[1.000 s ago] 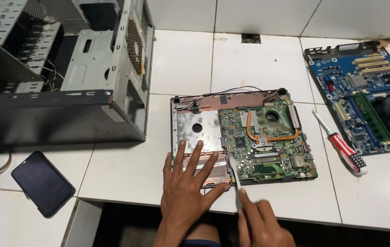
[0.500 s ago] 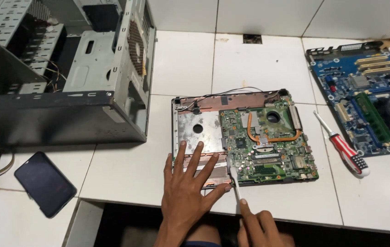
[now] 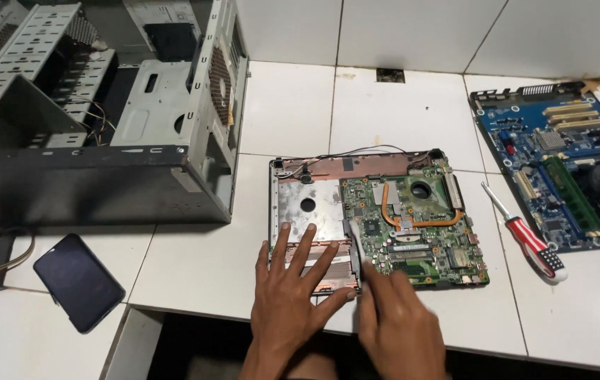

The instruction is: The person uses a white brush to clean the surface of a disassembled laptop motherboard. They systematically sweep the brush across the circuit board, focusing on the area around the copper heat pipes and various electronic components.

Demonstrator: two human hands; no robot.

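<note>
On a white tiled desk, an opened laptop base with a green circuit board lies at centre. The left hand presses flat, fingers spread, on its silver plate; the right hand pinches a thin grey tool. A grey metal computer case fills the upper left.

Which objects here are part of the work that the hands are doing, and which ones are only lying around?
In use:
- opened laptop base under the left hand
- green circuit board
- thin tool in the right hand

Lying about:
- red-handled screwdriver
- blue motherboard
- empty computer case
- dark phone
</note>
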